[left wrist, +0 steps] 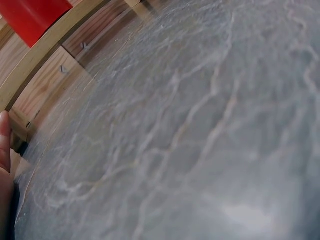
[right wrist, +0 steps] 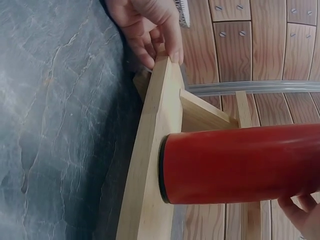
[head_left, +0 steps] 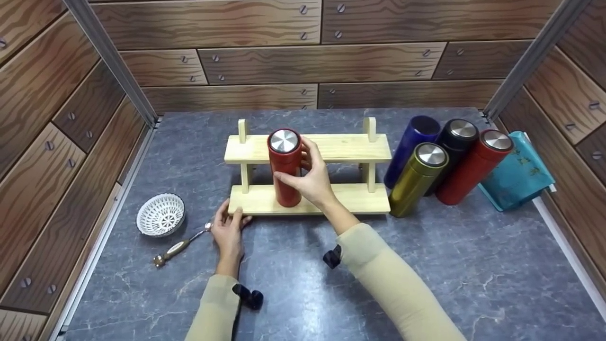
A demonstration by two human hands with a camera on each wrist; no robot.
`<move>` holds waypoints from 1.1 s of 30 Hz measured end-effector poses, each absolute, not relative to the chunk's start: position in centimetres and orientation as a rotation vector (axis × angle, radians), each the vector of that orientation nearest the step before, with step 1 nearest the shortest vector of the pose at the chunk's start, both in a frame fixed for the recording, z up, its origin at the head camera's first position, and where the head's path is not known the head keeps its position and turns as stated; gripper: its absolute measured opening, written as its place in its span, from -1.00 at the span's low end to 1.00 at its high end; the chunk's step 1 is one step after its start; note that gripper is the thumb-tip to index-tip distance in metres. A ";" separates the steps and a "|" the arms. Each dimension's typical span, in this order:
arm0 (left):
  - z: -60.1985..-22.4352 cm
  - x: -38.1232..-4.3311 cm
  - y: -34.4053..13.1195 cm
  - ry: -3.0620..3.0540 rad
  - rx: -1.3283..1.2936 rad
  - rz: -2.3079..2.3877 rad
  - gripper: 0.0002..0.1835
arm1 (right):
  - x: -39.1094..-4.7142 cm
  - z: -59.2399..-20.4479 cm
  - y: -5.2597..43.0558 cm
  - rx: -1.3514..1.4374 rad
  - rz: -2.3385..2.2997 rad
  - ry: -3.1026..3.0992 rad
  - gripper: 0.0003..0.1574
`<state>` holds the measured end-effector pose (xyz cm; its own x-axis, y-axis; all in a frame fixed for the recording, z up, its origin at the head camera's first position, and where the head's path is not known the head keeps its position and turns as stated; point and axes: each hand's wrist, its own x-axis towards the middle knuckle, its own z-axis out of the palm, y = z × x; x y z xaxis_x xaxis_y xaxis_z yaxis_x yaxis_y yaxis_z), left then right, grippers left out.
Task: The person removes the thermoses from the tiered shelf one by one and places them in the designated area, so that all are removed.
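A red thermos flask (head_left: 287,182) with a steel-topped lid stands upright on the lower board of a two-tier wooden rack (head_left: 350,199). My right hand (head_left: 310,182) grips its upper part from the right, thumb across the front. In the right wrist view the base of the red flask (right wrist: 225,165) sits right at the board's surface. My left hand (head_left: 229,232) holds the front left corner of the lower board, thumb on top and fingers at the edge. Only a sliver of the left hand (left wrist: 4,150) shows in the left wrist view.
Right of the rack stand a blue flask (head_left: 409,147), a gold flask (head_left: 416,182), a black flask (head_left: 455,142) and another red flask (head_left: 473,166), with a teal bag (head_left: 518,175) beside them. At left lie a white woven basket (head_left: 161,215) and a tool with a brown handle (head_left: 177,247).
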<state>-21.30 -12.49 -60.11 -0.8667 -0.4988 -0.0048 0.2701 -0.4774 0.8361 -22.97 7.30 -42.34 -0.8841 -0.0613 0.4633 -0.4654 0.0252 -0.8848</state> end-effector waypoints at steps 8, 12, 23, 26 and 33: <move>-60.1 -21.2 -12.6 -1.272 0.339 -2.339 -0.47 | -22.2 -42.2 8.3 0.541 1.939 -1.983 -0.03; -60.0 -21.2 -12.6 -1.281 0.342 -2.331 -0.48 | -21.9 -42.2 9.0 0.545 1.935 -1.988 -0.03; -59.8 -21.4 -12.6 -1.284 0.337 -2.342 -0.49 | -20.8 -41.6 10.8 0.493 1.849 -1.988 -0.04; -59.9 -21.4 -12.5 -1.269 0.346 -2.344 -0.48 | -20.5 -41.4 11.3 0.482 1.841 -1.981 -0.04; -60.3 -21.4 -12.4 -1.263 0.341 -2.352 -0.48 | -19.7 -41.1 12.8 0.465 1.810 -1.957 -0.03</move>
